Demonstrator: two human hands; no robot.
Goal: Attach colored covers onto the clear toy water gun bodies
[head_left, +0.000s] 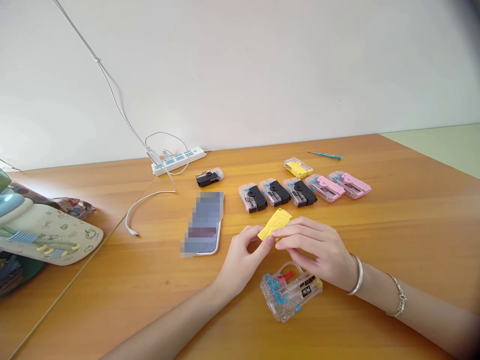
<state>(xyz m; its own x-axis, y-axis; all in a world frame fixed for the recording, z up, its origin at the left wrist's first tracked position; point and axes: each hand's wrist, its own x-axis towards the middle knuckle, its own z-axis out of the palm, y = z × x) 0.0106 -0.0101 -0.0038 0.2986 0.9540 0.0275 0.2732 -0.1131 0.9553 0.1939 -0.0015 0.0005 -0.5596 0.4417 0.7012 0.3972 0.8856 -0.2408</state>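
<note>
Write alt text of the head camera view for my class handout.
The left hand and right hand hold a yellow plastic piece above a clear toy case on a wooden table. Black, pink and yellow packs lie behind, beside a phone.

Two bare forearms enter from the bottom of the view, the left forearm [176,322] and the right forearm [423,310], with no sleeve showing on either. The right hand [317,250] is the landmark for all that is worn. Just behind it, around the wrist, sits a smooth, polished silver bangle [356,275], a plain rounded band. Farther up the same forearm from that hand hangs a thin silver chain bracelet [400,302] of small links, with a little knotted or charm-like detail too small to make out. The fingernails of the left hand [240,262] and the right hand look short and unadorned.
</note>
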